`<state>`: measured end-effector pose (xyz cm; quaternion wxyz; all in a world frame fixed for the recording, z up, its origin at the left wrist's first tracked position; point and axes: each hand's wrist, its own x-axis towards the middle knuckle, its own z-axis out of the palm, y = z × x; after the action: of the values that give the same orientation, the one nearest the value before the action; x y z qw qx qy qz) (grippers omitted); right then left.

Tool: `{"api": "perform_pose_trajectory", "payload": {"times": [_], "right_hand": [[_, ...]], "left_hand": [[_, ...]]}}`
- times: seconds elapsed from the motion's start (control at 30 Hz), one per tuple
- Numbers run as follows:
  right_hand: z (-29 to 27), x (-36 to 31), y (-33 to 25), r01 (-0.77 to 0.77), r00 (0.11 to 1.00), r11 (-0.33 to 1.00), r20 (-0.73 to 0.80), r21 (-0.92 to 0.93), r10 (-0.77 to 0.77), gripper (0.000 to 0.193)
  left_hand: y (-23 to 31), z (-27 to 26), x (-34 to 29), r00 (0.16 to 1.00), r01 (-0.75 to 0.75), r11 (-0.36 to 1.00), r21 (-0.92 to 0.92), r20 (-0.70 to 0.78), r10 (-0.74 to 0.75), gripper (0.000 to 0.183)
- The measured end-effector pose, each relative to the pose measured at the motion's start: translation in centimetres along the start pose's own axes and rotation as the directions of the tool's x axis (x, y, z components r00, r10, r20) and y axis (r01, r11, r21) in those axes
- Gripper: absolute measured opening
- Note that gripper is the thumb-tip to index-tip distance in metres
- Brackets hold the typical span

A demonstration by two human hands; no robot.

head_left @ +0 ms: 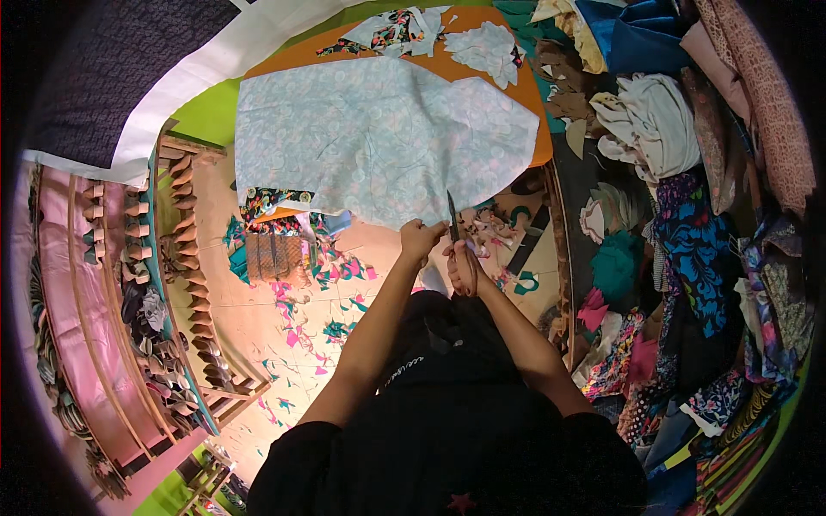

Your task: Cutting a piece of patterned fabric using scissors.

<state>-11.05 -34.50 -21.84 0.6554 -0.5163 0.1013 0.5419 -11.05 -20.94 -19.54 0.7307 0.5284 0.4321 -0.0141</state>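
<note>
A large piece of pale, faintly patterned fabric [379,129] lies over an orange-brown table [335,43] and droops past its near edge toward me. At the left its lower corner shows a dark floral print. My left hand [422,241] is closed on the fabric's near edge, thumb and fingers pinched together. Just right of it, my right hand [465,268] grips a pair of dark scissors [453,211] by the handles. Their blades point away from me at the fabric's near edge; whether they are parted cannot be made out.
Fabric scraps [486,50] lie at the table's far end. Colourful offcuts [340,271] litter the floor around a brown woven piece [275,256]. Piled cloth [650,125] fills the right side. Wooden racks of shoe-shaped pieces [194,297] stand at the left.
</note>
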Motion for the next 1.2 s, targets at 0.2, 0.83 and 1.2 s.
{"api": "perform_pose_trajectory", "payload": {"times": [0.2,0.83,1.2], "right_hand": [[0.4,-0.5,-0.1,0.006,1.000,0.996,0.007,-0.086,-0.005,0.061],[0.0,0.9,-0.3,-0.101,0.994,0.978,0.068,0.185,0.090,0.058],[-0.2,1.8,0.0,-0.153,0.988,0.962,0.057,0.227,0.143,0.049]], "left_hand": [[-0.3,-0.2,0.2,1.000,-0.006,0.998,-0.064,0.028,0.008,0.031],[-1.3,-0.8,0.7,0.999,0.009,0.999,-0.050,0.036,-0.008,0.029],[-0.7,-1.4,0.1,0.991,0.049,0.999,0.023,0.120,-0.051,0.024]]}}
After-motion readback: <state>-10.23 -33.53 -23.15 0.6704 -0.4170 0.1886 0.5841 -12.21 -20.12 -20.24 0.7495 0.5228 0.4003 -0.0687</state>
